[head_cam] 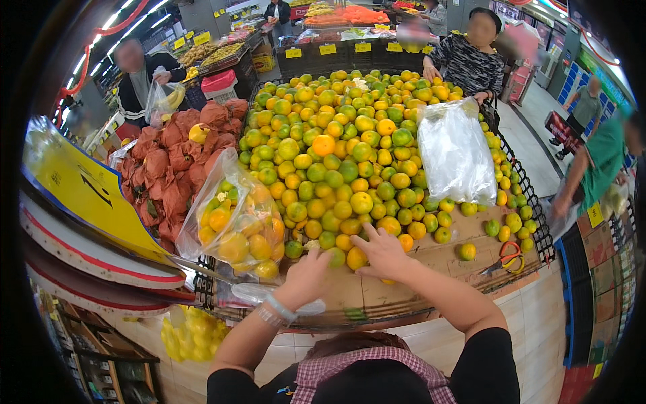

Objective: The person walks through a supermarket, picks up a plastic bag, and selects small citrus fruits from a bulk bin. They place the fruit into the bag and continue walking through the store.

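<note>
A large heap of green and orange mandarins lies on a cardboard-lined display stand. At the near edge of the heap, my left hand touches or hovers by a greenish mandarin, its fingers apart. My right hand is spread over the fruit beside an orange mandarin, with no fruit clearly gripped. Left of my left hand stands a clear plastic bag filled with mandarins. A stack of clear plastic bags rests on the right of the heap. Scissors with red and yellow handles lie at the right front.
Fruits wrapped in reddish paper are piled on the left, behind a yellow price sign. A black lattice rim edges the stand. A person stands at the far right corner, a hand on the fruit; another person holds a bag at left.
</note>
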Demonstrator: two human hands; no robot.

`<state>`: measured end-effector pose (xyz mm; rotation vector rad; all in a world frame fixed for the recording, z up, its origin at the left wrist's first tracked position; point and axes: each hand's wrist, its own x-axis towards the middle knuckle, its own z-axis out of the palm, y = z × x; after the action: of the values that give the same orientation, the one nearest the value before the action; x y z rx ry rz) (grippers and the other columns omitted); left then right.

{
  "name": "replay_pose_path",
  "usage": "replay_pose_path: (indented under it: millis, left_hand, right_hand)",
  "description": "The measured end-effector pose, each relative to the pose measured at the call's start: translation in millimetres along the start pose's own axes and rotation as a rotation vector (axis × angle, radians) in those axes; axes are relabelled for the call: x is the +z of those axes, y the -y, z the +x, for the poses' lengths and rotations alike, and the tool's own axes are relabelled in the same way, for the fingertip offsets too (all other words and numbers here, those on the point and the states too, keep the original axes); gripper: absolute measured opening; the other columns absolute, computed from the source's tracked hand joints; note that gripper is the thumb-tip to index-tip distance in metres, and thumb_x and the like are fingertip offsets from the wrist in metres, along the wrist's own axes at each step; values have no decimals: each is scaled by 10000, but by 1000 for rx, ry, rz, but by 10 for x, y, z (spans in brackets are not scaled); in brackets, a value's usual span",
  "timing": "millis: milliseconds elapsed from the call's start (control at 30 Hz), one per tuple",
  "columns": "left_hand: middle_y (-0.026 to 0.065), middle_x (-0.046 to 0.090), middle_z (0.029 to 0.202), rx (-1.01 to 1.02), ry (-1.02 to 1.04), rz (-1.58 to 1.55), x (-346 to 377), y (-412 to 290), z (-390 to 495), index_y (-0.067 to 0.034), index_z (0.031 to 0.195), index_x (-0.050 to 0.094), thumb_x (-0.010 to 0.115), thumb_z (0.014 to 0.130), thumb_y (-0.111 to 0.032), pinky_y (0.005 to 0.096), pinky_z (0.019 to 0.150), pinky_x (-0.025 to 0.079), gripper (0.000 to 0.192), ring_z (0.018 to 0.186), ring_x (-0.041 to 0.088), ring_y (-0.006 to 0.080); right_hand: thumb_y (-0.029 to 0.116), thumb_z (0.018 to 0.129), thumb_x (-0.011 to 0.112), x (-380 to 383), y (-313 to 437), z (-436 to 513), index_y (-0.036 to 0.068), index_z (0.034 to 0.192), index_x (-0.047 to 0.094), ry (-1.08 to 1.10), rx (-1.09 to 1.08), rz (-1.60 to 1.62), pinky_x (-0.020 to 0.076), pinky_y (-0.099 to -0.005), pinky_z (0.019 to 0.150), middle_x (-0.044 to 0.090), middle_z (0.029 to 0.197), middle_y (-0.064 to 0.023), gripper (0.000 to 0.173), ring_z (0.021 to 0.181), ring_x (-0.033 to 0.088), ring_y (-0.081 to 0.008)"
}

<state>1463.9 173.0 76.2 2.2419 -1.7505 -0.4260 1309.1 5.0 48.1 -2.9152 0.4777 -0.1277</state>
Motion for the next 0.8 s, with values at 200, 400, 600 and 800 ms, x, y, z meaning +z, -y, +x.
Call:
replay_pose_path:
  millis: [200,400,600,800]
  left_hand:
    - [227,483,1251,58,32,-11,200,160,445,-139,1276,467,744,688,-298,467,903,442,669,1124,489,398]
    - [264,303,1319,-206,162,112,127,95,813,-81,1316,431,802,628,-240,430,944,405,797,1161,422,415]
    - [221,439,1233,20,112,310,276,151,816,-52,1302,434,741,721,-452,449,848,431,769,1063,478,367]
    - [241,348,1325,-66,141,297,288,20,745,-204,1375,365,683,685,-607,581,869,383,860,1152,422,444]
  right_hand:
    - [426,630,747,121,58,161,157,1197,554,65,68,173,499,-455,752,574,1052,-211,656,945,587,-367]
    - [428,601,751,191,-145,263,136,1113,633,253,45,168,493,-374,718,410,1262,-239,601,930,552,-332]
    - [303,654,716,571,-363,419,171,794,695,249,-384,-155,422,-481,712,654,737,-77,193,737,579,-294]
    - [271,545,736,306,-335,207,180,694,672,71,-601,-57,397,-507,759,625,647,-35,186,589,535,-277]
